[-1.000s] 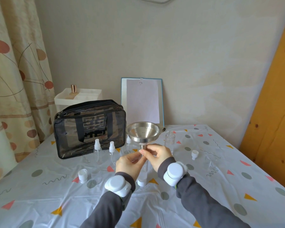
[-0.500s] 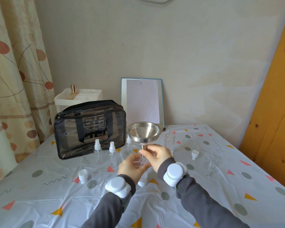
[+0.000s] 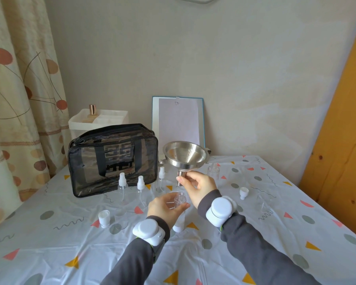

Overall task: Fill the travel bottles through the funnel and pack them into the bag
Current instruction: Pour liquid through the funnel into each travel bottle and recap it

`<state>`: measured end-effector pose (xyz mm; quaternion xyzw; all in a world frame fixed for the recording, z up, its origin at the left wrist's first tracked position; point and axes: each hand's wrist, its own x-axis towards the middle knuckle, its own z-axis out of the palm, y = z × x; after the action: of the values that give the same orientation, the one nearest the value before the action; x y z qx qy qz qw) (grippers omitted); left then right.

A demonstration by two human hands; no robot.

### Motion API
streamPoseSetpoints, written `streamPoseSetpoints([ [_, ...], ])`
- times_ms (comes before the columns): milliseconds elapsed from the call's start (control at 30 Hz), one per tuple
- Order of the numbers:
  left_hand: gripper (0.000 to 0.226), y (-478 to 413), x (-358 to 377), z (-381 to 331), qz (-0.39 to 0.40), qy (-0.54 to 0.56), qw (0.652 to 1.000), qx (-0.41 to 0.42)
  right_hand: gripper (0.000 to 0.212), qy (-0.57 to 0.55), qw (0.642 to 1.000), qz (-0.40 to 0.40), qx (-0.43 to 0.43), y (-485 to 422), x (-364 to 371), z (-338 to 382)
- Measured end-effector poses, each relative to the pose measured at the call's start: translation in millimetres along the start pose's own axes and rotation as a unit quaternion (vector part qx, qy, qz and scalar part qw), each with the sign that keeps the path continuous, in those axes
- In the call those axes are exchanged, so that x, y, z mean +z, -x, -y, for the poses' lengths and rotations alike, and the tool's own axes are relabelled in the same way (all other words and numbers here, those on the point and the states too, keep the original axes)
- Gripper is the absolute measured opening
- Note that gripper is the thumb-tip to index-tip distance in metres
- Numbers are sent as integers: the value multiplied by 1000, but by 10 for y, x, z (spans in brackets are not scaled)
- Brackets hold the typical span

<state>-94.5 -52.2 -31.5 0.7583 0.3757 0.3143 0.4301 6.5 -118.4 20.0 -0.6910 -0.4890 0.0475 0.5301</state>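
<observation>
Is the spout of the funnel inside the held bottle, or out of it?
Out. The spout of the funnel ends above the open neck of the bottle, a gap between.

We see soft, even daylight; the curtain [image 3: 19, 95] at left looks lit from behind. Shadows on the table [image 3: 49, 243] are faint and blurred. The funnel [image 3: 185, 155] shows mild glare in its bowl. The bottle [image 3: 179, 199], being clear, nearly vanishes against the table. Wide-angle distortion bends the panel [image 3: 337, 161] at right.

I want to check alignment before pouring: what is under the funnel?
An uncapped clear bottle, held by the left hand, is just below the spout. The right hand pinching the funnel covers part of the spout.
</observation>
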Motion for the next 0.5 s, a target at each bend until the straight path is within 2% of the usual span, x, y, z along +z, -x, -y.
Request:
streamPoseSetpoints([
  [133, 47, 3, -6, 1, 5, -10, 1000, 1, 13, 44, 998, 40, 4, 16, 11, -30],
  [267, 47, 13, 2, -9, 0, 13, 1000, -7, 13, -3, 1000, -2, 2, -9, -1, -37],
  [400, 45, 11, 1, -3, 0, 9, 1000, -5, 14, 26, 999, 42, 10, -1, 19, -39],
  [500, 45, 13, 4, 4, 2, 10, 1000, -7, 13, 14, 1000, 19, 6, 25, 35, -51],
])
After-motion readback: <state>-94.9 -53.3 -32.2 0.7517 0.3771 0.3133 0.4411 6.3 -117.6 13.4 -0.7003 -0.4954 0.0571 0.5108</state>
